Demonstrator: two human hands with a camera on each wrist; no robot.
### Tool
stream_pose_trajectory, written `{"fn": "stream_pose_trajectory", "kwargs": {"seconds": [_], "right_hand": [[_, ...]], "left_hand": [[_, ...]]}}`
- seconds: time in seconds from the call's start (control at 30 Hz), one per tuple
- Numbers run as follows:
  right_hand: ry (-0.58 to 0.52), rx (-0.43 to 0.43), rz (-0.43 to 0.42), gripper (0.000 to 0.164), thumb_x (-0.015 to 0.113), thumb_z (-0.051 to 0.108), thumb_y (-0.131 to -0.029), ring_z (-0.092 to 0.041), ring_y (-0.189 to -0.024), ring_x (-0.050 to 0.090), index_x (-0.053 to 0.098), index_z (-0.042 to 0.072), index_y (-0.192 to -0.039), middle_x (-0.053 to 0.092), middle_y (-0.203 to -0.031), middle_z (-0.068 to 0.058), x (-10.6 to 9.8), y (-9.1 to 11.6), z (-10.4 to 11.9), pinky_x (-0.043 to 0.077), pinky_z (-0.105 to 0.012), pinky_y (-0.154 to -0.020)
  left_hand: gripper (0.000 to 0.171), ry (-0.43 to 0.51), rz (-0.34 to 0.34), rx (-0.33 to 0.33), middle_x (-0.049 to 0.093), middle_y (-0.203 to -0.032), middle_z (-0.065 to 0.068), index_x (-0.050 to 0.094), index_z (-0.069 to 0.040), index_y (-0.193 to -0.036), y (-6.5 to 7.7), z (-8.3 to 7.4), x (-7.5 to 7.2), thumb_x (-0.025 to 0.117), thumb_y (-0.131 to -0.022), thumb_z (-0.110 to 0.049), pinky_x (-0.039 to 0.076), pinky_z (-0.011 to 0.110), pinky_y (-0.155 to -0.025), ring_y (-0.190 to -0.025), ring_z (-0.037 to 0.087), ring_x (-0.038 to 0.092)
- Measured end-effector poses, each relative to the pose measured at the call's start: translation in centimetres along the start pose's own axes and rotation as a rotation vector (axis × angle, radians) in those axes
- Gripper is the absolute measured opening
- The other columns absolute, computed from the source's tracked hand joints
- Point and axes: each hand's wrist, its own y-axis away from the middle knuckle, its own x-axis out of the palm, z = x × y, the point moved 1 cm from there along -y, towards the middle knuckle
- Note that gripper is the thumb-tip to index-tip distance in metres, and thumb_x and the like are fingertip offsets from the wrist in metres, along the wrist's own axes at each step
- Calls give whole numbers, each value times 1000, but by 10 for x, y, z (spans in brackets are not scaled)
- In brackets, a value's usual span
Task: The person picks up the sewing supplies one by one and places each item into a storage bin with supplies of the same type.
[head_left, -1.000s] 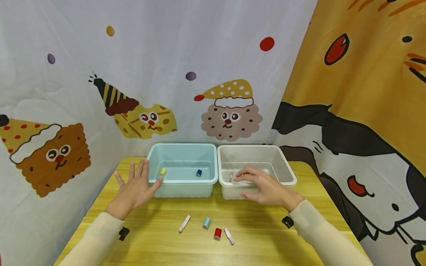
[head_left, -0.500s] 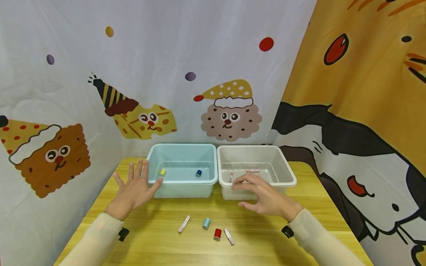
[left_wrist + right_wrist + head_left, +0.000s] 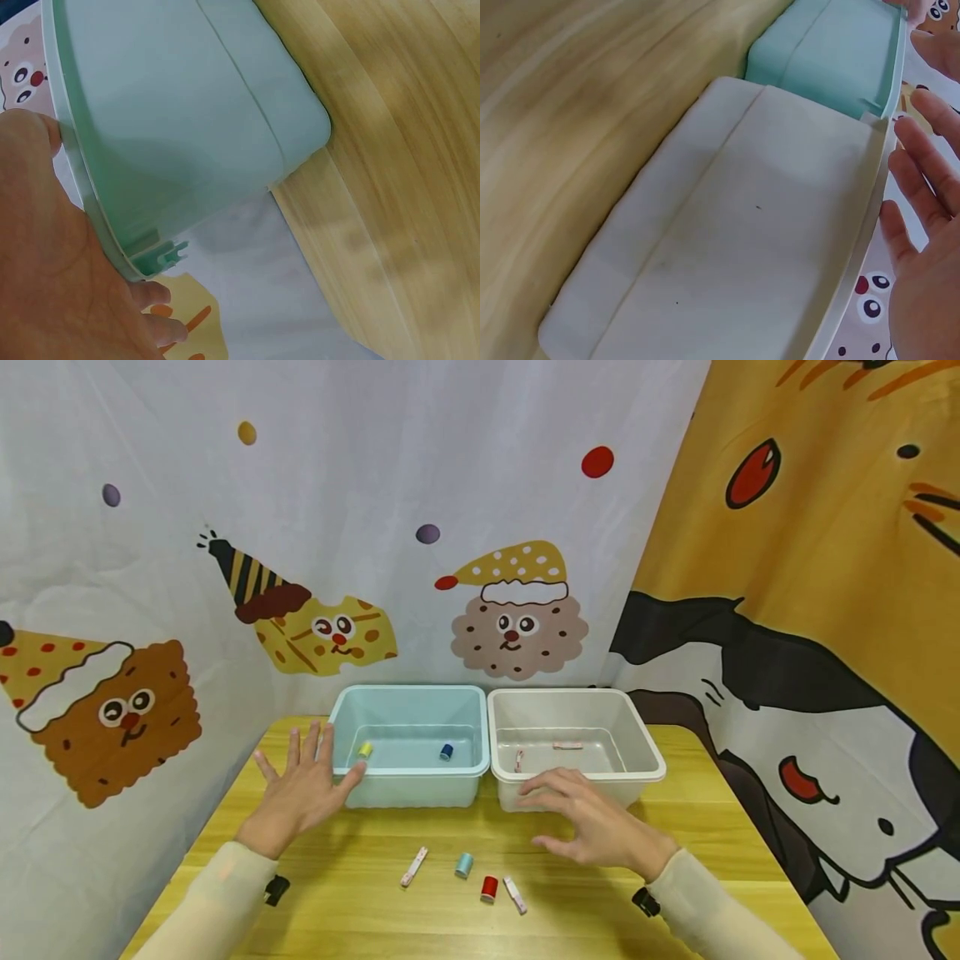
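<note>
My left hand (image 3: pixel 296 793) is spread at the left front corner of the light blue bin (image 3: pixel 420 787), thumb over its rim and nothing gripped. My right hand (image 3: pixel 592 827) hovers before the front wall of the off-white bin (image 3: pixel 633 774), fingers loosely bent and holding nothing. Inside the blue bin lie a yellow thread spool (image 3: pixel 365 749) and a navy thread spool (image 3: pixel 446 752). Two slim white pieces with pink print, one upright (image 3: pixel 519 761) and one crosswise (image 3: pixel 567 745), lie in the off-white bin.
On the wooden table (image 3: pixel 360 910) nearer me are a light blue thread spool (image 3: pixel 464 865), a red thread spool (image 3: pixel 489 889), and two more slim printed pieces, one left (image 3: pixel 414 867) and one right (image 3: pixel 515 895). A cartoon-print curtain (image 3: pixel 337 485) hangs behind the bins.
The right hand has drawn back from over the off-white bin toward me and lower, so the crosswise slim piece inside shows. The left hand has stayed at the blue bin.
</note>
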Motion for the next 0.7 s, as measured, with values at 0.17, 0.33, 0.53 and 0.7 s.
{"fn": "stream_pose_trajectory", "kwargs": {"seconds": [0.17, 0.33, 0.53, 0.7], "right_hand": [[8, -30, -16, 61, 100, 35, -93, -19, -142, 67, 77, 28, -149, 73, -154, 3, 7, 3, 3, 57, -55, -124], [4, -45, -11, 61, 100, 33, -92, -19, -143, 68, 77, 26, -148, 74, -153, 2, 16, 6, 6, 57, -55, -124], [-8, -30, 33, 64, 102, 31, -90, -18, -142, 68, 77, 24, -149, 73, -154, 5, 25, 10, 9, 58, -57, -123], [-5, 1, 91, 63, 101, 35, -92, -17, -144, 67, 76, 23, -149, 73, -155, 5, 32, 12, 12, 57, -55, -126]], "left_hand": [[118, 2, 3, -5, -1, -193, 35, 8, 2, -186, 0, 0, 1, 41, -113, -85, -17, 102, -121, -177, 67, -5], [121, 5, 5, -8, -3, -193, 35, 7, 3, -186, -1, 1, 2, 43, -112, -87, -20, 102, -120, -177, 67, -6], [121, 5, 7, -9, -4, -193, 35, 7, 2, -186, -1, 1, 1, 43, -112, -86, -20, 102, -120, -177, 67, -7], [121, 7, 6, -10, -2, -193, 36, 8, 2, -186, -2, -1, 0, 44, -112, -86, -20, 102, -119, -176, 68, -8]]}}
